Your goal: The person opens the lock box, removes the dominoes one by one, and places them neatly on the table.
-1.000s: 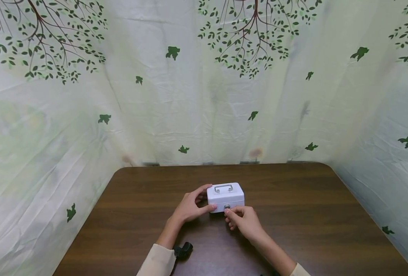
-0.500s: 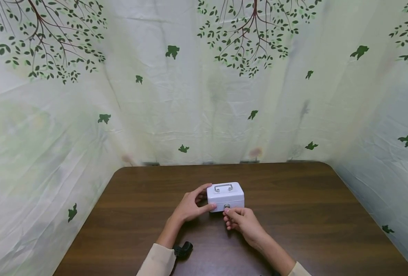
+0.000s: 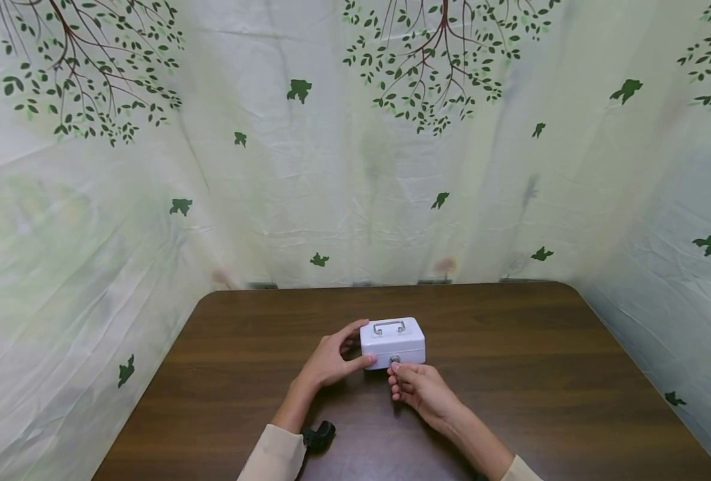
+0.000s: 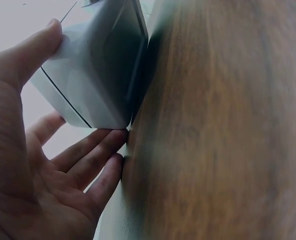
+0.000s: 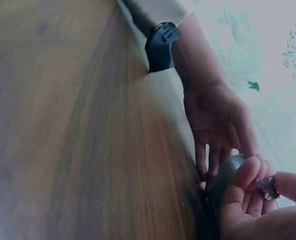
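Box (image 3: 392,342) unmoved, right hand (image 3: 425,393) slightly turned

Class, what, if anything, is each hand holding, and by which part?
Left hand: the white cash box, by its left end, thumb on the front. Right hand: at the metal lock; what it pinches, if anything, cannot be told.

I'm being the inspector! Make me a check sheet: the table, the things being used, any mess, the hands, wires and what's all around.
Surface: brown table with rounded far corners.
Job's things: white box, lid shut, metal handle on top, round lock on the front.
Clutter: nothing seen.
Left hand: holds the box's left end.
Right hand: fingers pinch a small metal piece at the lock; whether it's a key, I can't tell.
Cables: nothing seen for certain.
Surroundings: pale cloth printed with leaves and branches.
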Available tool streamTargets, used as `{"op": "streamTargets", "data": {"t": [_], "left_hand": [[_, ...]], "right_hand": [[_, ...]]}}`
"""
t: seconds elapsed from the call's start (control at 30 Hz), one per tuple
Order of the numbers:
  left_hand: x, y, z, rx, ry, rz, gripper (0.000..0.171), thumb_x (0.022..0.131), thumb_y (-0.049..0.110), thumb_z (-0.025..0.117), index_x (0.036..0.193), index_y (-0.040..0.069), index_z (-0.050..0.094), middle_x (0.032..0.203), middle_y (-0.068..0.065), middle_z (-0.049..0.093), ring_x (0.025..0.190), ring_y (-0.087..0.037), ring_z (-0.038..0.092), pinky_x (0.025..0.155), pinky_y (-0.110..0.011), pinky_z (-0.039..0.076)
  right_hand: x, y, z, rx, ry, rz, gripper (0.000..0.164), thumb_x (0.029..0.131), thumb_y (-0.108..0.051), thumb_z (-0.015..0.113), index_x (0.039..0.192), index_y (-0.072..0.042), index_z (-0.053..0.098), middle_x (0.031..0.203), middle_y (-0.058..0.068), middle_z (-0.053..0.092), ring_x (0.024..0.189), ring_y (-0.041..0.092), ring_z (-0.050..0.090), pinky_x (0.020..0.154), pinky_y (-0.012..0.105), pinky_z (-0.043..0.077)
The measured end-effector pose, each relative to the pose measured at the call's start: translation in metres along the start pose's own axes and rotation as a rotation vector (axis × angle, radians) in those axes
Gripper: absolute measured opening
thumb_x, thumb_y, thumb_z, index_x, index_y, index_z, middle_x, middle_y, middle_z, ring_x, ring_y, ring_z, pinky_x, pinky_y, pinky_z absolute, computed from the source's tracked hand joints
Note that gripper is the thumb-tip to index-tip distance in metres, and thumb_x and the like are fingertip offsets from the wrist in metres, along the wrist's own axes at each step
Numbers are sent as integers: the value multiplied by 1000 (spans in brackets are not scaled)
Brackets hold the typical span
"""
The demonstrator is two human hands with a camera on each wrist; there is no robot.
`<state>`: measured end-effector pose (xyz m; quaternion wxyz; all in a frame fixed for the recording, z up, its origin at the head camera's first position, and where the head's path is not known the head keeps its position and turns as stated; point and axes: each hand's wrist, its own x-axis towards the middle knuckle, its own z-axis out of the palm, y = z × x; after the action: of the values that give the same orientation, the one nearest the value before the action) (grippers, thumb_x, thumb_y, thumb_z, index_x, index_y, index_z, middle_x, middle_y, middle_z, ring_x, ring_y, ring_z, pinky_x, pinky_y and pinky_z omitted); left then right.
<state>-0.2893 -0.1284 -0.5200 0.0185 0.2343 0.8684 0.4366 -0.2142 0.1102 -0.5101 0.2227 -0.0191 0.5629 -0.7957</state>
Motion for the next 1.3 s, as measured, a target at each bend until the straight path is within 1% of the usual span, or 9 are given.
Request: {"op": "streamTargets", "data": {"t": [0.23, 0.4, 0.5, 0.6, 0.73, 0.8, 0.93, 1.1, 1.3], "left_hand": [[-1, 0, 0, -3, -18, 10, 81, 88, 53, 77, 156, 24, 44, 138, 0, 67, 125, -15, 65, 110, -43, 53], [-1, 0, 0, -3, -33, 10, 83, 88, 53, 77, 157, 21, 43, 137, 1, 67, 126, -14, 64, 112, -43, 52], [-2, 1, -1, -4, -35, 14, 83, 88, 53, 77, 157, 22, 43, 136, 0, 67, 125, -14, 64, 111, -44, 52], [-3, 2, -1, -1, -39, 14, 82, 88, 53, 78, 157, 27, 43, 136, 1, 67, 124, -13, 65, 111, -44, 52], [-3, 3, -3, 0, -44, 8, 81, 87, 53, 78, 156, 33, 42, 137, 1, 66, 125, -12, 64, 112, -42, 52], [-3, 3, -4, -2, -45, 12, 82, 87, 53, 78, 157, 31, 42, 138, 0, 66, 126, -13, 63, 112, -42, 52], [-2, 2, -5, 10, -47, 21, 84, 88, 53, 78, 158, 26, 41, 140, 0, 64, 127, -15, 63, 111, -43, 52], [-2, 0, -4, 12, -46, 33, 85, 87, 52, 79, 158, 23, 42, 140, 0, 64, 127, -15, 62, 111, -44, 52], [-4, -2, -3, 19, -51, 32, 85, 86, 53, 79, 158, 26, 42, 142, 0, 63, 128, -14, 61, 113, -44, 51]], "right_hand": [[0, 0, -2, -174, 24, -37, 38, 104, -24, 63, 111, 13, 65, 85, 1, 67, 74, 10, 62, 69, 23, 59], [-1, 0, -4, -326, 23, -58, 42, 104, -27, 63, 110, 14, 66, 87, 3, 68, 72, 11, 63, 66, 24, 60], [-3, -2, -6, -483, 42, -98, 42, 103, -31, 64, 104, 10, 69, 87, 6, 70, 71, 12, 65, 63, 27, 61], [-7, -6, -7, -675, 71, -135, 41, 102, -37, 64, 97, 3, 72, 83, 8, 72, 68, 15, 66, 58, 29, 60], [-12, -14, -9, -912, 111, -193, 40, 101, -46, 64, 94, -8, 75, 75, 4, 72, 63, 14, 66, 54, 28, 56], [-13, -18, -9, -994, 132, -226, 40, 100, -50, 63, 94, -12, 76, 73, 1, 71, 61, 13, 65, 54, 26, 53], [-15, -26, -12, -1066, 205, -276, 33, 99, -47, 66, 94, -17, 77, 74, -5, 70, 61, 8, 62, 56, 24, 50], [-12, -32, -23, -1093, 334, -412, 11, 93, -27, 77, 85, -21, 73, 74, -12, 68, 65, 3, 59, 61, 20, 51], [-10, -38, -40, -1074, 376, -526, 20, 82, -13, 87, 82, -17, 68, 73, -9, 66, 63, 3, 58, 60, 19, 53]]}}
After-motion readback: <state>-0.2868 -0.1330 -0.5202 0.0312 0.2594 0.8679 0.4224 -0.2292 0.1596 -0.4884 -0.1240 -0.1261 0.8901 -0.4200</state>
